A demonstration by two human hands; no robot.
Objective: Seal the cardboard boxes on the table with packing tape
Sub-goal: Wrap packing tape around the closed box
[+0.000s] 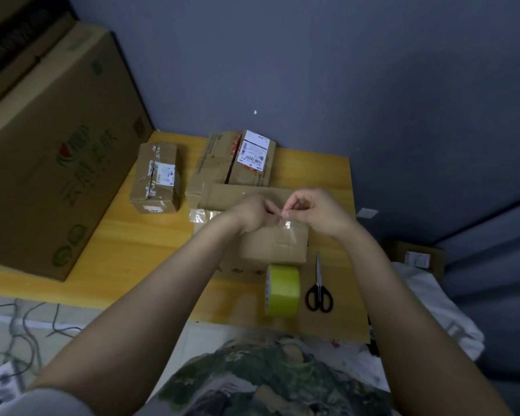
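Note:
A small cardboard box (278, 246) lies in front of me on the wooden table (138, 244). Above its top, my left hand (249, 213) and my right hand (315, 210) pinch the same strip of clear tape (287, 225), whose lower end hangs onto the box top. A yellow-green roll of packing tape (282, 289) stands on edge just in front of the box. Black-handled scissors (318, 288) lie to its right, blades pointing away from me.
Further back stand a taped box with a label (156, 178), a labelled box (252, 159) against a flattened one (213, 163), and a long flat carton (237, 195). A large printed carton (51, 151) fills the left. Cables (21, 325) lie on the floor.

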